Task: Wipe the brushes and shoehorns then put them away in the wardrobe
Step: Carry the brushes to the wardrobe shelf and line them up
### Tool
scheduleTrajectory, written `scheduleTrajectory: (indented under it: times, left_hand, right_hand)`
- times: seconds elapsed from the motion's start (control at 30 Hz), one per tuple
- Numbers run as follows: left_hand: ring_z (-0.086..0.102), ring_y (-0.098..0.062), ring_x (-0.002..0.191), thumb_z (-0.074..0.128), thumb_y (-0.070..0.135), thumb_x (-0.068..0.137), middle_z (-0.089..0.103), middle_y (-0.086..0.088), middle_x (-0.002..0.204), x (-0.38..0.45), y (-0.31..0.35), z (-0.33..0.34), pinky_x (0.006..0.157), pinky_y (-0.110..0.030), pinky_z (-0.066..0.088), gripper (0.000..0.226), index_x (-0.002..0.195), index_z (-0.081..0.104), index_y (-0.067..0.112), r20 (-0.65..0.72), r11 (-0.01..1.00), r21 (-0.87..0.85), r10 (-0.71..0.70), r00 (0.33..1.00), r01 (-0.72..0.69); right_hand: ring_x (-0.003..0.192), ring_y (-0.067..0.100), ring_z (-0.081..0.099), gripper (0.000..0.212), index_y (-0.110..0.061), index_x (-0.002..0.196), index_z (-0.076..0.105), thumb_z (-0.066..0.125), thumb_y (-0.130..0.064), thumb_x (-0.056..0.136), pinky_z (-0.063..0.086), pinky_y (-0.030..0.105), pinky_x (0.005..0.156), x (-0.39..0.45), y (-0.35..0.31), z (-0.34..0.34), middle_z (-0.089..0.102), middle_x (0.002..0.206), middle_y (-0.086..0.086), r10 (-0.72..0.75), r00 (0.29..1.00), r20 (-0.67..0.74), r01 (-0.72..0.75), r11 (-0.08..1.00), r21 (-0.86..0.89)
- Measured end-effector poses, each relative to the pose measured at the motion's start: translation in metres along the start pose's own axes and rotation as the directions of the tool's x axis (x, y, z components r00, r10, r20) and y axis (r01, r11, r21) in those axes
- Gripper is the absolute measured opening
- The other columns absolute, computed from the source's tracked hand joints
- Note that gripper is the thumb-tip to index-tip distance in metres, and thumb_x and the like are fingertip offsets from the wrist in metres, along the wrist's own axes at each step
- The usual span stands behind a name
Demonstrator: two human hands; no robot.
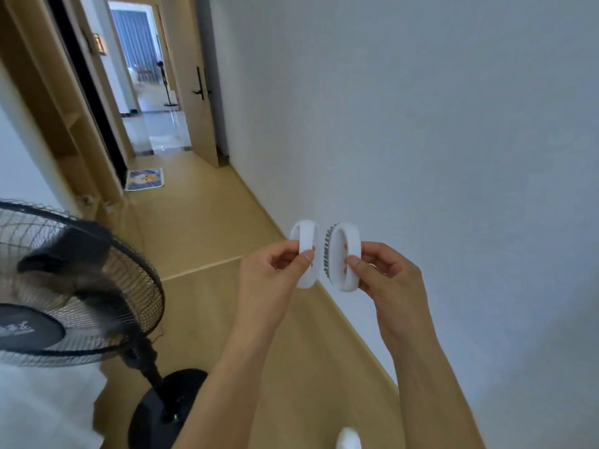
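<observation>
A: Log the hands first. What do you hold?

B: Your left hand (278, 267) pinches a white oval brush (304, 254) by its loop handle, thumb in front and fingers curled behind. Your right hand (385, 270) pinches a second white brush (345, 256) the same way, thumb on the near rim.

A: Position of the two brushes?

B: Centre of the frame, slightly right, held up in front of the pale wall (421, 124). They stand on edge, just beside each other with a narrow gap between. The grey bristles (326, 251) of the right one face the left one. Whether the left one's bristles face it in turn, you cannot tell from this angle.

A: Surroundings?

B: A black pedestal fan (64, 286) fills the lower left; its round base (168, 406) sits on the tan floor (201, 222). A small patterned mat (145, 179) lies on the floor at middle left, near wooden shelving (64, 124) along the left edge. An open door (194, 85) with a dark handle shows at upper centre, a lit room beyond it. A blurred white object (348, 439) sits at the bottom edge; its identity is unclear.
</observation>
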State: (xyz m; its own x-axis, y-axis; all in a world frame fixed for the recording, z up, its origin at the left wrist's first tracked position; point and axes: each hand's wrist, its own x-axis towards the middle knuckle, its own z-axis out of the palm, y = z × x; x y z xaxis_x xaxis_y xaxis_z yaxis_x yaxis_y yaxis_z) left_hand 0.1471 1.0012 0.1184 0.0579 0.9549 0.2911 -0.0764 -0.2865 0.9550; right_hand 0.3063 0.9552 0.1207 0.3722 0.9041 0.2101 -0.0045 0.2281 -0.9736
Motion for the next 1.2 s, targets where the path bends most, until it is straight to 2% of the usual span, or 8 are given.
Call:
scheduleTrajectory:
  times: [0.13, 0.3, 0.4, 0.5, 0.6, 0.83, 1.0, 1.2]
  left_hand:
    - [0.070, -0.020, 0.084, 0.073, 0.019, 0.086, 0.076, 0.002, 0.086, 0.071, -0.026, 0.002, 0.073, -0.029, 0.055, 0.008, 0.092, 0.078, 0.023, -0.092, 0.998, 0.065, 0.002, 0.996, 0.004]
    - [0.070, -0.026, 0.085, 0.073, 0.017, 0.086, 0.076, 0.000, 0.085, 0.173, -0.042, 0.023, 0.078, -0.045, 0.056, 0.009, 0.092, 0.078, 0.020, -0.205, 0.993, 0.116, 0.014, 0.979, 0.010]
    - [0.070, -0.024, 0.083, 0.073, 0.018, 0.086, 0.076, 0.001, 0.084, 0.230, -0.048, 0.037, 0.077, -0.044, 0.056, 0.009, 0.092, 0.078, 0.023, -0.243, 0.990, 0.139, 0.032, 0.970, 0.002]
    - [0.069, -0.026, 0.083, 0.073, 0.018, 0.086, 0.075, 0.000, 0.082, 0.275, -0.058, 0.045, 0.078, -0.043, 0.057, 0.009, 0.091, 0.078, 0.023, -0.290, 0.991, 0.134, 0.030, 0.957, 0.010]
    - [0.068, -0.028, 0.084, 0.073, 0.018, 0.086, 0.075, -0.001, 0.081, 0.313, -0.072, 0.046, 0.076, -0.040, 0.056, 0.008, 0.091, 0.078, 0.022, -0.335, 0.988, 0.151, 0.031, 0.942, 0.021]
    - [0.066, -0.030, 0.086, 0.072, 0.017, 0.086, 0.074, -0.006, 0.082, 0.408, -0.109, 0.038, 0.077, -0.045, 0.055, 0.007, 0.090, 0.078, 0.019, -0.387, 0.989, 0.143, 0.018, 0.922, 0.040]
    - [0.068, -0.022, 0.083, 0.071, 0.017, 0.087, 0.075, 0.003, 0.081, 0.493, -0.141, 0.019, 0.074, -0.035, 0.056, 0.010, 0.088, 0.078, 0.025, -0.366, 0.992, 0.120, 0.021, 0.930, 0.024]
    - [0.069, -0.022, 0.083, 0.071, 0.018, 0.087, 0.075, 0.003, 0.082, 0.617, -0.162, -0.021, 0.076, -0.037, 0.057, 0.009, 0.087, 0.078, 0.024, -0.304, 0.994, 0.106, 0.027, 0.952, 0.005]
  right_hand:
    - [0.091, 0.022, 0.074, 0.020, -0.024, 0.099, 0.077, 0.069, -0.008, 0.089, 0.057, 0.052, 0.091, 0.086, 0.025, 0.022, 0.077, 0.095, 0.002, -0.015, 0.992, 0.125, 0.014, 1.000, 0.014]
    - [0.098, 0.021, 0.073, 0.020, -0.024, 0.103, 0.077, 0.071, -0.012, 0.088, 0.055, 0.055, 0.095, 0.209, 0.045, 0.037, 0.077, 0.101, 0.001, -0.020, 0.965, 0.260, 0.012, 0.999, 0.035]
    - [0.099, 0.021, 0.073, 0.020, -0.025, 0.102, 0.077, 0.072, -0.017, 0.085, 0.054, 0.055, 0.096, 0.275, 0.050, 0.046, 0.078, 0.102, 0.001, -0.028, 0.954, 0.299, 0.010, 0.998, 0.061]
    - [0.098, 0.021, 0.073, 0.020, -0.025, 0.101, 0.077, 0.072, -0.010, 0.088, 0.055, 0.055, 0.095, 0.330, 0.059, 0.054, 0.078, 0.101, 0.000, -0.033, 0.944, 0.329, 0.014, 0.998, 0.060]
    - [0.095, 0.020, 0.074, 0.021, -0.025, 0.100, 0.077, 0.072, -0.009, 0.088, 0.056, 0.054, 0.094, 0.374, 0.071, 0.063, 0.078, 0.099, 0.000, -0.020, 0.943, 0.331, -0.002, 0.998, 0.064]
    - [0.094, 0.019, 0.074, 0.021, -0.025, 0.101, 0.077, 0.072, -0.009, 0.088, 0.057, 0.052, 0.093, 0.463, 0.105, 0.099, 0.078, 0.098, 0.000, -0.009, 0.941, 0.338, -0.008, 0.999, 0.050]
    - [0.094, 0.019, 0.074, 0.022, -0.026, 0.101, 0.077, 0.072, -0.010, 0.088, 0.057, 0.049, 0.092, 0.536, 0.128, 0.137, 0.078, 0.098, -0.001, -0.030, 0.945, 0.327, 0.023, 0.999, 0.026]
    - [0.095, 0.020, 0.074, 0.023, -0.023, 0.102, 0.078, 0.071, -0.007, 0.088, 0.059, 0.043, 0.089, 0.638, 0.140, 0.215, 0.078, 0.098, 0.002, -0.051, 0.955, 0.293, 0.038, 0.998, 0.048]
